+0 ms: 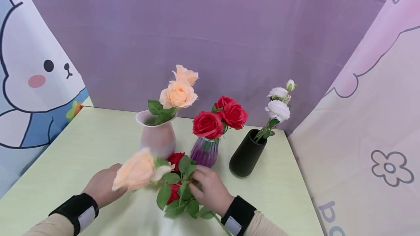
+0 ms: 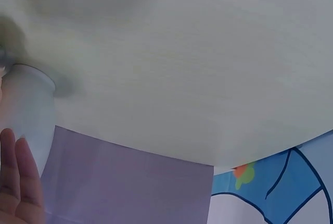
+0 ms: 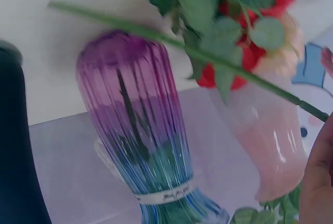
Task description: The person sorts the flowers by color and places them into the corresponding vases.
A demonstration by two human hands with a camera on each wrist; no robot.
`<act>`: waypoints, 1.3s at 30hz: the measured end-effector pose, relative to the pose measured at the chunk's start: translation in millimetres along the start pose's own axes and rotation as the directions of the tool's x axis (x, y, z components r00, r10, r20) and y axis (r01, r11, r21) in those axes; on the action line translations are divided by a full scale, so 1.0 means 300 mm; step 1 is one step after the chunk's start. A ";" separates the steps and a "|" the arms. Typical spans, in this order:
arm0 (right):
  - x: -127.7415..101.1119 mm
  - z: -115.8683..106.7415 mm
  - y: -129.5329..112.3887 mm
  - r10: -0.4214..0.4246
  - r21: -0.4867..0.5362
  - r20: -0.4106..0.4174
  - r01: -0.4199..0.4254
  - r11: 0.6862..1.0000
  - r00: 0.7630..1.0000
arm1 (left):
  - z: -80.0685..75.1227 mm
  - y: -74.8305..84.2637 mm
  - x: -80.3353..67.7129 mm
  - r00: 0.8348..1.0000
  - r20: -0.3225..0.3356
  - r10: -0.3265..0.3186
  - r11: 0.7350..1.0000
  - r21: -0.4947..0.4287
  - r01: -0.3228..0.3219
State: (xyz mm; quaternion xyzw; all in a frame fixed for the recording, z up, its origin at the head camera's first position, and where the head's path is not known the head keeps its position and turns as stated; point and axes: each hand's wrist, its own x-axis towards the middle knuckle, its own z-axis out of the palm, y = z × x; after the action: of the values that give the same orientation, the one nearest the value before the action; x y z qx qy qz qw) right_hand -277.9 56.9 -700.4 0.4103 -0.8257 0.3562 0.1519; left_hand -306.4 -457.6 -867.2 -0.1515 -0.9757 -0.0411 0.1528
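In the head view my left hand (image 1: pixel 106 185) is at the left of the table, partly hidden by a blurred peach rose (image 1: pixel 136 170). Its visible fingers (image 2: pixel 28 182) look straight in the left wrist view. My right hand (image 1: pixel 213 188) pinches among the leaves (image 1: pixel 175 207) of a red rose (image 1: pixel 174 193) in the middle. A long green stem (image 3: pixel 208 57) runs to the fingers of that hand in the right wrist view. Another red bloom (image 1: pixel 176 159) shows behind the leaves.
A pink vase (image 1: pixel 157 137) with peach roses (image 1: pixel 178 94) stands at the back left. Beside it are a purple ribbed glass vase (image 1: pixel 205 152) with red roses (image 1: pixel 208 125) and a black vase (image 1: pixel 247 156) with white flowers (image 1: pixel 278 110). A purple curtain (image 1: pixel 197 28) hangs behind the table.
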 end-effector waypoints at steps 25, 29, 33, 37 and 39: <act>0.398 -0.486 -0.331 -0.027 0.201 -0.449 0.130 0.971 0.893 | -0.292 0.137 0.234 0.995 -0.025 0.096 0.990 0.102 -0.093; 0.444 -0.575 -0.426 0.100 0.371 -0.459 0.088 0.924 0.883 | -0.314 0.157 0.265 0.993 -0.040 0.115 0.990 0.091 -0.111; 0.488 -0.652 -0.517 0.154 0.536 -0.482 0.152 0.830 0.862 | -0.314 0.170 0.283 0.991 -0.050 0.121 0.990 0.080 -0.116; 0.521 -0.676 -0.536 0.216 0.636 -0.513 0.199 0.746 0.831 | -0.280 0.164 0.279 0.993 -0.049 0.111 0.991 0.075 -0.107; 0.528 -0.679 -0.526 0.254 0.647 -0.530 0.192 0.738 0.809 | -0.260 0.160 0.274 0.993 -0.045 0.107 0.992 0.072 -0.104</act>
State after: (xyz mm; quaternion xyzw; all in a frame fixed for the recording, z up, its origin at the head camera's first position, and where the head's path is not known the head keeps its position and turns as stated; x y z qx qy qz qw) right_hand -260.1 47.3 -398.7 0.2916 -0.5578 0.7410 0.2339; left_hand -343.9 -398.5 -765.9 -0.1965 -0.9631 -0.0027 0.1839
